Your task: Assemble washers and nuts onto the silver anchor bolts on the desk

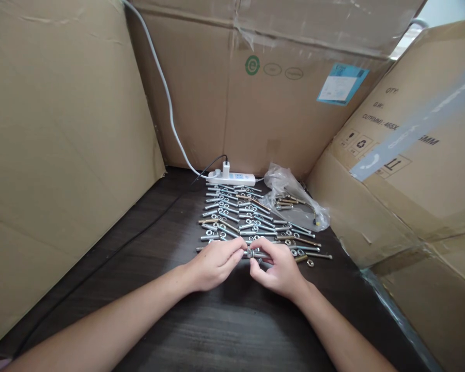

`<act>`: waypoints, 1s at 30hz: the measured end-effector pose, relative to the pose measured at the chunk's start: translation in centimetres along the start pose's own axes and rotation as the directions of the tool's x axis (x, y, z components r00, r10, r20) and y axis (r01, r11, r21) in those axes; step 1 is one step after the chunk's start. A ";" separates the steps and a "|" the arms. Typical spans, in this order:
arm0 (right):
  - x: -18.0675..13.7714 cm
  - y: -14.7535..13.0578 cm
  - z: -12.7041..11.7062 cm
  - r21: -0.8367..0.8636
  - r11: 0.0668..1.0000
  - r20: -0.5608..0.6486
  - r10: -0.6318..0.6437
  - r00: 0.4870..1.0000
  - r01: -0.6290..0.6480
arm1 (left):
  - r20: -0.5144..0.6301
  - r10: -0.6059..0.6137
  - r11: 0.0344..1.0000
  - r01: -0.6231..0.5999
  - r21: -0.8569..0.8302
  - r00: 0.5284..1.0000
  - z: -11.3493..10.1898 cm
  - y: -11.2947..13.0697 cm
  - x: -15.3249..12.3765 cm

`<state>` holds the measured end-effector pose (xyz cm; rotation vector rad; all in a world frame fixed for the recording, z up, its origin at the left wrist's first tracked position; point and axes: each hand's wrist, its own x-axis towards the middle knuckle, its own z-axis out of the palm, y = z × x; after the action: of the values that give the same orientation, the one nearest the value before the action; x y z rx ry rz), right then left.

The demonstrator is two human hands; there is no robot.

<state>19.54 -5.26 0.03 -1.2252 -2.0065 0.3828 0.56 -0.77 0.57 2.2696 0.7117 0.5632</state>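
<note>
**Both hands pinching one bolt**

The fingers (236,251) of the left hand (213,264) and right hand (279,269) are closing narrowly on a thin silver metal bolt (251,253), holding it near the middle of the dark wooden table (225,320). Rows of silver and brass bolts (240,214) are lying beyond, toward the far edge, beside a crumpled clear plastic bag (294,191) and a white power strip (236,179).

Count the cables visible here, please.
2: a white cable runs down the cardboard to the power strip; a black cable leads from its plug across the table. Bag may hide more.
</note>
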 end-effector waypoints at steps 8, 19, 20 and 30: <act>0.2 -0.2 -0.1 -0.007 1.000 -0.020 -0.012 1.000 0.012 | -0.079 -0.010 1.000 0.010 0.009 0.997 0.2 0.0 0.0; 0.1 -0.1 -0.2 0.074 0.997 0.032 0.026 0.999 -0.028 | -0.103 0.116 0.992 -0.119 -0.028 0.988 0.2 -0.1 -0.1; 0.1 0.0 -0.2 0.079 0.997 0.034 0.025 0.999 -0.028 | -0.102 0.108 0.993 -0.112 -0.031 0.989 0.2 -0.1 0.0; -0.1 0.1 0.0 0.077 0.997 -0.003 -0.001 1.000 0.001 | -0.053 0.058 0.996 -0.061 -0.058 0.997 0.1 0.3 -0.1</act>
<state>19.65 -5.28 -0.07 -1.1762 -1.9719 0.4532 0.64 -1.06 0.70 2.2338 0.6454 0.6642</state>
